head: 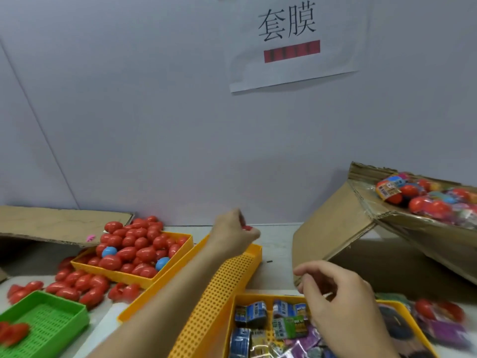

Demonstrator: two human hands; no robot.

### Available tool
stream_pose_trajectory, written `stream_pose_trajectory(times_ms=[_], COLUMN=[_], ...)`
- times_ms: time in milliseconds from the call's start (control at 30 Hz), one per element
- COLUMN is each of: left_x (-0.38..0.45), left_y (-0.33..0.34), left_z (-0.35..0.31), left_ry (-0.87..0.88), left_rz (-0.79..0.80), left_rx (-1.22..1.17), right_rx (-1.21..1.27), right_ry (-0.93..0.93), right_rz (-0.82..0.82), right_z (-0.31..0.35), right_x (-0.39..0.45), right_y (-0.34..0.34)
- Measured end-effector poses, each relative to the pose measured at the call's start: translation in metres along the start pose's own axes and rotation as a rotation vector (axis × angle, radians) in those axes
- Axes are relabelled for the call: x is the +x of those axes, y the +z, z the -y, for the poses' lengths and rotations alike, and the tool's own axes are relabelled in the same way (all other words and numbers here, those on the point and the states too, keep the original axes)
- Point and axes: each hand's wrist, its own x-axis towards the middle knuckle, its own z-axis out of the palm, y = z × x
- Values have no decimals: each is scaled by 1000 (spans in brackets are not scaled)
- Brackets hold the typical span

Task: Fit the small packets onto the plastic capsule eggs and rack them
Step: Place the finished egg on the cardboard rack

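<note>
While the left hand (236,235) reaches out over the far end of a long, empty orange tray (219,295), its fingers are curled round a small red thing, most likely one capsule egg (247,227); only a sliver of red shows between the fingertips, so I cannot say more about it. The right hand (340,301) hovers nearer, over an orange tray of small packets (273,324), fingers loosely bent and thumb near forefinger; motion blur hides whether anything is pinched there.

Judging by the stock, the job looks well short of done. A heap of bare red eggs (134,246), with two blue ones among them, fills an orange bin (116,276) on the left and spills onto the table (278,244) in front of it. More bare eggs lie in a green tray (46,324) at the near left corner. Printed packets, blue, green and purple, crowd the near tray, so plenty remain unfitted.

Finished work seems to sit at the right: a tilted cardboard box (348,228) holds wrapped eggs (389,191) with printed sleeves round them, mixed with red ones. A few more lie blurred at the right edge of the table. A paper sign (291,45) hangs on the wall behind.
</note>
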Motion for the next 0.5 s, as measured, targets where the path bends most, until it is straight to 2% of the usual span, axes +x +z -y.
stream_pose_trajectory(times_ms=[133, 300, 400, 500], left_x=[-56, -99, -114, -126], left_y=[3, -20, -21, -2], left_z=[-56, -104, -99, -60], left_ry=[52, 136, 124, -44], left_rz=[76, 31, -41, -64], left_rx=[-334, -468, -533, -638], right_rx=[-44, -248, -350, -410], right_ry=[28, 23, 16, 1], right_rz=[142, 260, 291, 304], right_z=[8, 13, 11, 8], right_x=[-5, -13, -15, -12], right_y=[-12, -24, -29, -31])
